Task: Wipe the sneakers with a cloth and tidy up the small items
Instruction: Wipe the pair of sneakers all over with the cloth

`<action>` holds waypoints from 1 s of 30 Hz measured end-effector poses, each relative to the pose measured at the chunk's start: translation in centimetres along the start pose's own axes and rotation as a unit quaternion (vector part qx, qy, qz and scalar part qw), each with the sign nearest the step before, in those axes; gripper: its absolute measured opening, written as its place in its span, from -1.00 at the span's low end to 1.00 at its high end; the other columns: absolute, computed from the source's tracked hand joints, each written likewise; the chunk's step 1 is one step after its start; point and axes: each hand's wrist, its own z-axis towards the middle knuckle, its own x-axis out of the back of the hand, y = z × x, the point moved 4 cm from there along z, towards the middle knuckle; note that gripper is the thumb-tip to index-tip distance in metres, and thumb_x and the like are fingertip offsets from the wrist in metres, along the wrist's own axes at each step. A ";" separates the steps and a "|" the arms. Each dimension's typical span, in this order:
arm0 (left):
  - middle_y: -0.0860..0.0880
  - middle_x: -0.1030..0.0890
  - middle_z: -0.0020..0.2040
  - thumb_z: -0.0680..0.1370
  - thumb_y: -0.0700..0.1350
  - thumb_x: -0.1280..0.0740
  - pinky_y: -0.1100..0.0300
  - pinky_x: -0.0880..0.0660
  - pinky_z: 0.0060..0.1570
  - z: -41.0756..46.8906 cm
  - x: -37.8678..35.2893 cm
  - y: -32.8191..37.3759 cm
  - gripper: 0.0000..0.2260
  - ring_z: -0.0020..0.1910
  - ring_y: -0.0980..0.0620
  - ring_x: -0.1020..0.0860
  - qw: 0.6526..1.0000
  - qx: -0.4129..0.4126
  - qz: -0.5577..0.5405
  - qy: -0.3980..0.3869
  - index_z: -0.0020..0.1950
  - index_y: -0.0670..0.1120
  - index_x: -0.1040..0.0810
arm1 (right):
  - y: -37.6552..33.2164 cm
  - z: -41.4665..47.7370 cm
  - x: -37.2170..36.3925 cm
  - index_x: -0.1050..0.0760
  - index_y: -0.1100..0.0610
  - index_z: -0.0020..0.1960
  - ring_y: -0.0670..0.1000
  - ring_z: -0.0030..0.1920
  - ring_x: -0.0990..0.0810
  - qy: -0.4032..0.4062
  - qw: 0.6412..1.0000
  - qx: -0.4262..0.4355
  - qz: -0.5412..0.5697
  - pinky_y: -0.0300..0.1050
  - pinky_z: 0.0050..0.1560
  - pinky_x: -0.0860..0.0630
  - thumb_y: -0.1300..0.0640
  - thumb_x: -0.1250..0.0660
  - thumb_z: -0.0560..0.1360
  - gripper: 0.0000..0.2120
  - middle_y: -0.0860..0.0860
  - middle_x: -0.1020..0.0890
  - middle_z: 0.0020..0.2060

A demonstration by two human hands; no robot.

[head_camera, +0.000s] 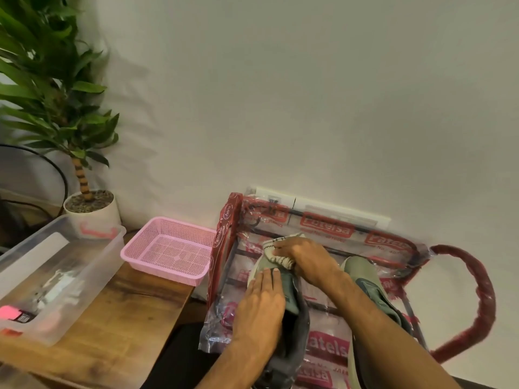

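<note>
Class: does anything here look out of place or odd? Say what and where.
The rack under both sneakers is wrapped in printed plastic packaging, crumpled and hanging loose at its left front corner. Nothing else stands out.

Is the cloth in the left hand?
No, the right hand grips the cloth; the left hand rests flat on the sneaker.

Left hand [261, 300] and right hand [306, 261] are bare; both forearms [379, 318] unsleeved.
</note>
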 end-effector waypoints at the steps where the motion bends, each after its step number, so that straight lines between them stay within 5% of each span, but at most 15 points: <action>1: -0.26 -0.01 0.57 0.57 -0.29 -0.26 0.05 -0.05 0.54 0.1 0.2 -0.2 -0.30 0.56 -0.14 -0.07 1.000 -0.001 0.007 0.008 0.57 -0.24 0.11 | 0.1 0.3 0.2 -0.54 0.10 0.31 0.07 0.35 -0.45 0.000 1.000 -0.015 -0.012 -0.02 0.35 -0.38 0.21 -0.31 0.54 -0.66 0.04 -0.54 0.31; 6: -0.29 -0.04 0.56 0.59 -0.32 -0.22 0.08 -0.03 0.54 0.0 -0.1 -0.3 -0.36 0.56 -0.15 -0.08 1.000 0.001 0.004 0.010 0.56 -0.28 0.08 | -2.9 0.4 -0.4 -0.55 0.12 0.29 0.08 0.35 -0.45 -0.013 0.997 0.072 -0.011 -0.02 0.38 -0.35 0.29 -0.32 0.50 -0.64 0.07 -0.54 0.31; 10: -0.27 -0.02 0.57 0.56 -0.31 -0.28 0.06 -0.03 0.54 0.1 0.0 -0.3 -0.30 0.56 -0.14 -0.06 1.000 -0.005 0.006 0.004 0.57 -0.25 0.09 | 0.0 -0.1 0.2 -0.49 0.07 0.36 0.06 0.40 -0.39 0.019 1.000 0.001 -0.013 -0.07 0.39 -0.30 0.23 -0.30 0.53 -0.61 0.02 -0.48 0.37; 14: -0.25 -0.10 0.56 0.53 -0.28 -0.34 0.08 -0.08 0.53 0.2 -0.7 -0.2 -0.29 0.55 -0.12 -0.13 1.000 0.000 -0.008 -0.012 0.56 -0.25 0.00 | -2.6 -0.5 -1.4 -0.59 0.12 0.24 0.10 0.32 -0.49 0.010 0.995 0.098 -0.005 0.03 0.37 -0.39 0.33 -0.39 0.43 -0.61 0.06 -0.57 0.27; 18: -0.23 -0.09 0.57 0.53 -0.29 -0.34 0.08 -0.10 0.52 0.2 -0.3 -0.2 -0.28 0.55 -0.11 -0.13 1.000 -0.003 -0.008 -0.003 0.58 -0.21 0.01 | 0.1 -0.4 -0.9 -0.52 0.05 0.32 0.05 0.39 -0.41 0.026 1.000 -0.004 -0.007 -0.05 0.39 -0.32 0.24 -0.33 0.52 -0.62 0.00 -0.51 0.35; 23: -0.18 -0.21 0.54 0.57 -0.23 -0.30 0.13 -0.21 0.48 -0.2 -0.3 -0.3 -0.40 0.51 -0.07 -0.22 0.999 0.012 -0.045 0.013 0.55 -0.17 -0.12 | -3.5 0.1 -1.3 -0.59 0.11 0.24 0.07 0.33 -0.48 0.009 0.995 0.098 -0.004 0.00 0.38 -0.36 0.30 -0.35 0.47 -0.65 0.05 -0.56 0.29; 27: -0.18 -0.15 0.56 0.57 -0.25 -0.30 0.13 -0.17 0.47 -0.2 0.1 -0.5 -0.36 0.52 -0.06 -0.20 0.999 0.002 -0.037 0.027 0.57 -0.16 -0.06 | 0.3 0.1 0.0 -0.54 0.07 0.31 0.06 0.37 -0.43 0.018 1.000 -0.007 -0.009 -0.02 0.37 -0.35 0.21 -0.32 0.53 -0.64 0.01 -0.52 0.34; 30: -0.18 -0.21 0.54 0.58 -0.22 -0.29 0.12 -0.22 0.46 -0.2 -0.1 -0.3 -0.41 0.50 -0.07 -0.26 0.999 0.004 -0.038 0.016 0.55 -0.16 -0.11 | -2.3 0.3 0.0 -0.57 0.06 0.26 0.06 0.33 -0.47 0.025 0.997 0.058 -0.034 -0.01 0.36 -0.38 0.20 -0.35 0.51 -0.68 0.02 -0.56 0.29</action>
